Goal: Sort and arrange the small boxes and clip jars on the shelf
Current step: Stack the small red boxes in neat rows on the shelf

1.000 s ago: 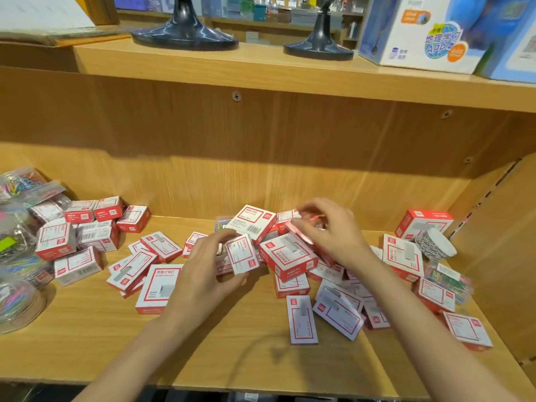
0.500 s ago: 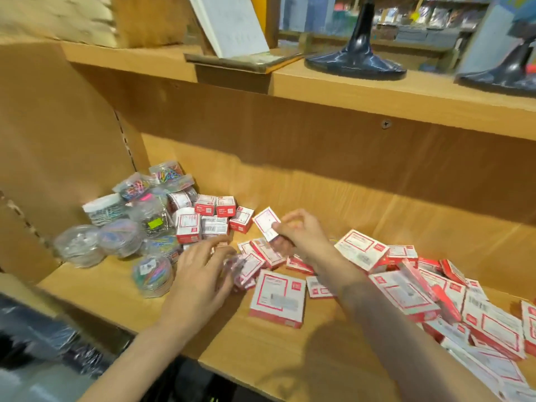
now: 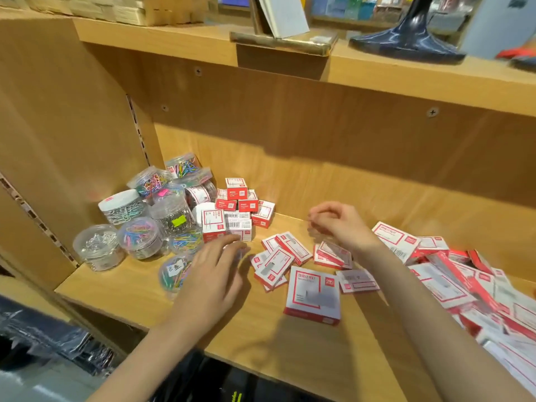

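Several clear clip jars (image 3: pixel 139 236) of coloured and silver clips crowd the shelf's left corner, and one jar (image 3: pixel 174 272) lies on its side. Beside them stands a stack of small red-and-white boxes (image 3: pixel 236 210). My left hand (image 3: pixel 214 274) stretches flat over the shelf with its fingertips at the foot of that stack. My right hand (image 3: pixel 339 224) hovers over flat boxes (image 3: pixel 278 256) with loosely curled fingers, and I see nothing in it. A larger box (image 3: pixel 314 294) lies in front, and a loose pile of boxes (image 3: pixel 449 271) spreads to the right.
The wooden shelf board (image 3: pixel 261 329) ends at a front edge close to my arms. A side panel (image 3: pixel 58 126) walls off the left, right behind the jars. The upper shelf (image 3: pixel 377 68) overhangs and carries a black lamp base (image 3: pixel 406 44) and a notebook (image 3: pixel 284 15).
The view has swung left to the jars. My right hand carried a small box leftwards and no longer holds it. A box now tops the stack. My left hand moved towards the stack.
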### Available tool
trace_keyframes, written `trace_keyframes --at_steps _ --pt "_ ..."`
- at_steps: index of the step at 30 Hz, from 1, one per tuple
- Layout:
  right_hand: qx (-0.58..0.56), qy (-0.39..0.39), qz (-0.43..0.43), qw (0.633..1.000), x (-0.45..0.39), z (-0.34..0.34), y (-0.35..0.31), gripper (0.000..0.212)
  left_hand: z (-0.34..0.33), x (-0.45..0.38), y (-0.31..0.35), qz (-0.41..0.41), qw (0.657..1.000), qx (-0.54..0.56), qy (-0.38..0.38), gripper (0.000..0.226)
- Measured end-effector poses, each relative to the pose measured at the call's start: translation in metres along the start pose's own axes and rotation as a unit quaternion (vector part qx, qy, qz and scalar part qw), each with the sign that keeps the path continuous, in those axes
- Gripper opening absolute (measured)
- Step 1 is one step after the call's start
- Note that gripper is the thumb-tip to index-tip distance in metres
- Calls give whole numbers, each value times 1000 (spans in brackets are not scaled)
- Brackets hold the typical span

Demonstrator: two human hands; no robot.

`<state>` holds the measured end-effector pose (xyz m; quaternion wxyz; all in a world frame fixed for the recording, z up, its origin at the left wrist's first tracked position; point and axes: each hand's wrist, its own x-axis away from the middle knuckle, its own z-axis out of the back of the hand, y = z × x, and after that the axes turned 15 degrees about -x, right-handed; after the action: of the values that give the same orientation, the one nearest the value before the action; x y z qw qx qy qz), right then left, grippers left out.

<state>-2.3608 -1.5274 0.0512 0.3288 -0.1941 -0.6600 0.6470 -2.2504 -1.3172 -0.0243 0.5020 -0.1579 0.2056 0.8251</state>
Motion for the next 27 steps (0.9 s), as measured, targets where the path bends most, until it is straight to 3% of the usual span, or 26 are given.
trace_keyframes --at_steps 2,4,7,9,11,13,16,18,20,21,24,27 --pt "88 47 45 994 12 34 10 13 -9 -7 9 -8 999 27 -19 39" --pt "256 111 108 954 15 65 18 5 -16 -14 17 3 998 41 -45 45" --pt "503 88 66 857 18 95 28 45 -19 -30 32 5 987 -7 -159 72" --pt "570 58 8 819 17 102 36 63 -21 -42 42 -3 964 -58 -261 97" --pt "571 71 42 817 19 107 42 59 -23 -50 50 -26 947 -78 -311 117" --pt "537 81 113 832 30 114 40 54 -27 -50 54 -36 944 -79 -317 120" --pt "488 -13 176 855 57 122 46 61 -31 -41 56 -39 952 -65 -298 113" --pt "531 -88 186 822 77 118 60 64 -31 -37 60 -42 952 -55 -299 112" --pt "592 -115 203 772 88 118 69 67 -30 -35 64 -39 952 -50 -299 113" --pt "596 -134 188 769 89 118 66 70 -30 -33 66 -35 953 -49 -297 113" --pt "510 -170 137 832 75 118 39 69 -32 -30 68 -29 958 -37 -284 111" --pt "454 -61 147 877 34 117 15 38 -33 -27 76 -25 960 -27 -278 111"
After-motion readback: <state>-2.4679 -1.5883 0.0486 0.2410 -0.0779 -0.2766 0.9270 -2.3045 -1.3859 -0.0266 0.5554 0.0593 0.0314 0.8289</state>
